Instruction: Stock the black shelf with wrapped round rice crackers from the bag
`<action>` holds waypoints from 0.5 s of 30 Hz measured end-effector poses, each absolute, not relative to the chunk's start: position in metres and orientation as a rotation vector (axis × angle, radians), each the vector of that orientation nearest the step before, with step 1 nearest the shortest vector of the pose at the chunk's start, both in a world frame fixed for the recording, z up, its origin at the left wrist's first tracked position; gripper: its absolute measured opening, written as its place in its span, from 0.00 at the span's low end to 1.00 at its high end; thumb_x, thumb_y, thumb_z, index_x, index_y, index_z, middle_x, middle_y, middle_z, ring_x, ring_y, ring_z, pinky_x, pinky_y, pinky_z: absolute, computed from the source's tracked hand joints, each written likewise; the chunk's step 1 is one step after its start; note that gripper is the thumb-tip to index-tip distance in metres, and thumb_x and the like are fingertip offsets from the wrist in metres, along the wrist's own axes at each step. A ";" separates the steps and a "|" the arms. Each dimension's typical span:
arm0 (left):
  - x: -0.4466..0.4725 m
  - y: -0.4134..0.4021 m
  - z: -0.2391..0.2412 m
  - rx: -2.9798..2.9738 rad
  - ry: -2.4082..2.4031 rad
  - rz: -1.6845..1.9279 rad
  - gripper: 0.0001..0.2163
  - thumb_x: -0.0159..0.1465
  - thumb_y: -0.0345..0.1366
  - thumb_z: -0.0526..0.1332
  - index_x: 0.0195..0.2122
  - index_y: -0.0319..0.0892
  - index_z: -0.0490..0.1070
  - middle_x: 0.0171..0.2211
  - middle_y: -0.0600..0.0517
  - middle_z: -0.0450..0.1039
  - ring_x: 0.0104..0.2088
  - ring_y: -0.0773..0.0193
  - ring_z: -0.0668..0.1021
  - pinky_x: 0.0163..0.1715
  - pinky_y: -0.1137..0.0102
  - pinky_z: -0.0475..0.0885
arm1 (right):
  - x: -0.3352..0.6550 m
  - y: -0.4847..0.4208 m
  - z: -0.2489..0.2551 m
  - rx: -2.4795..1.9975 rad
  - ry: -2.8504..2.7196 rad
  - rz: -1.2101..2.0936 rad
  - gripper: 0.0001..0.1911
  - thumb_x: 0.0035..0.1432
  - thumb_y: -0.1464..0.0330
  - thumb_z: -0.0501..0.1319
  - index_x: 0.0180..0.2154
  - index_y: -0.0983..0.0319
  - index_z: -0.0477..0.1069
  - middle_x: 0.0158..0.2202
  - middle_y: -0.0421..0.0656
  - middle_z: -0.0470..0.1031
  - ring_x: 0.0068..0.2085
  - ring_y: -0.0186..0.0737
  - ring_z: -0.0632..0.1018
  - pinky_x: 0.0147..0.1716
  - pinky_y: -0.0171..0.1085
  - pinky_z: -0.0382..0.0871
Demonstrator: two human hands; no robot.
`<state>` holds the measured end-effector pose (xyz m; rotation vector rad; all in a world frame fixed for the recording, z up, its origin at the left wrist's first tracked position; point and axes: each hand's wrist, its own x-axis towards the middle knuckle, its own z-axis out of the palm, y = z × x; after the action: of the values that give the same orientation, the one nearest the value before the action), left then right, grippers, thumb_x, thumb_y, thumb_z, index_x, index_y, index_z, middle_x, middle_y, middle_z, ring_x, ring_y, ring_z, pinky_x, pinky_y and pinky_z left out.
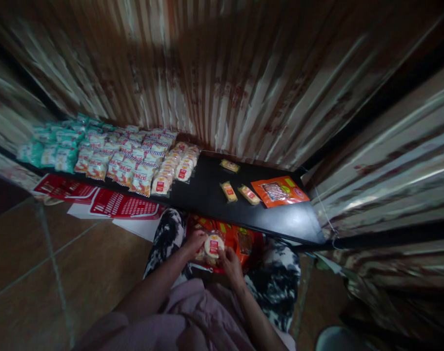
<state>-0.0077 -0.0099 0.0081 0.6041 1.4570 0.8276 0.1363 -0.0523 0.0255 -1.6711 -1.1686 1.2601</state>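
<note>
Between my legs, my left hand (195, 243) and my right hand (231, 265) grip a round white rice cracker packet (213, 243) by its two sides. It is in a clear wrapper with a red label. Below it a red basket (260, 243) holds orange snack bags (244, 240) and other packets that my hands partly hide. On the black shelf (207, 190) in front, similar rice cracker packets (183, 170) lie in two overlapping rows.
Left along the shelf are white-and-orange snack packets (123, 168) and green packets (61, 146). Several small yellow packets (228, 191) and an orange snack bag (278, 191) lie to the right. Red basket-print sheets (123, 204) are under the shelf's left; a striped curtain (214, 87) hangs behind.
</note>
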 end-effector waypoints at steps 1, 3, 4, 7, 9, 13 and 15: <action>-0.008 -0.010 0.008 0.605 1.471 0.836 0.05 0.53 0.33 0.60 0.25 0.37 0.69 0.18 0.57 0.66 0.21 0.71 0.69 0.23 0.76 0.62 | 0.136 -0.053 0.026 -1.662 -1.178 1.282 0.22 0.45 0.48 0.58 0.27 0.61 0.70 0.25 0.43 0.74 0.27 0.41 0.74 0.25 0.36 0.68; -0.008 -0.011 0.010 0.624 1.491 0.853 0.04 0.53 0.32 0.59 0.25 0.37 0.69 0.19 0.56 0.66 0.22 0.70 0.69 0.24 0.76 0.62 | 0.136 -0.053 0.028 -1.650 -1.198 1.319 0.21 0.44 0.48 0.59 0.25 0.60 0.70 0.23 0.42 0.73 0.26 0.41 0.74 0.24 0.36 0.67; -0.009 -0.011 0.012 0.640 1.490 0.863 0.03 0.53 0.31 0.59 0.25 0.37 0.69 0.19 0.56 0.67 0.23 0.70 0.69 0.25 0.76 0.62 | 0.136 -0.053 0.029 -1.645 -1.207 1.331 0.22 0.43 0.48 0.59 0.25 0.60 0.70 0.22 0.42 0.72 0.25 0.41 0.74 0.24 0.36 0.67; -0.012 -0.013 0.019 0.679 1.454 0.874 0.03 0.53 0.30 0.57 0.24 0.38 0.69 0.21 0.55 0.68 0.24 0.69 0.69 0.26 0.75 0.63 | 0.137 -0.052 0.031 -1.629 -1.215 1.360 0.22 0.41 0.47 0.61 0.23 0.61 0.69 0.20 0.41 0.70 0.24 0.39 0.72 0.23 0.35 0.66; -0.013 -0.014 0.022 0.681 1.451 0.866 0.03 0.53 0.29 0.57 0.25 0.38 0.69 0.21 0.55 0.68 0.23 0.69 0.69 0.26 0.75 0.63 | 0.138 -0.050 0.031 -1.623 -1.207 1.380 0.23 0.40 0.47 0.61 0.22 0.62 0.69 0.19 0.40 0.69 0.23 0.37 0.71 0.22 0.34 0.65; -0.015 -0.014 0.022 0.684 1.479 0.893 0.01 0.51 0.30 0.59 0.24 0.38 0.68 0.21 0.55 0.68 0.24 0.69 0.70 0.28 0.74 0.64 | 0.137 -0.049 0.029 -1.599 -1.143 1.450 0.25 0.39 0.46 0.62 0.26 0.63 0.69 0.19 0.38 0.69 0.22 0.36 0.71 0.21 0.33 0.64; -0.015 -0.014 0.019 0.669 1.474 0.928 0.03 0.51 0.32 0.61 0.24 0.38 0.68 0.21 0.55 0.68 0.24 0.68 0.70 0.28 0.74 0.64 | 0.134 -0.050 0.030 -1.561 -1.080 1.500 0.27 0.39 0.47 0.63 0.31 0.63 0.70 0.21 0.39 0.70 0.23 0.36 0.72 0.23 0.34 0.66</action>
<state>-0.0153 -0.0143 0.0187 0.6690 1.4735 0.9278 0.1344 -0.0497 0.0298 -1.5613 -1.0799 1.4997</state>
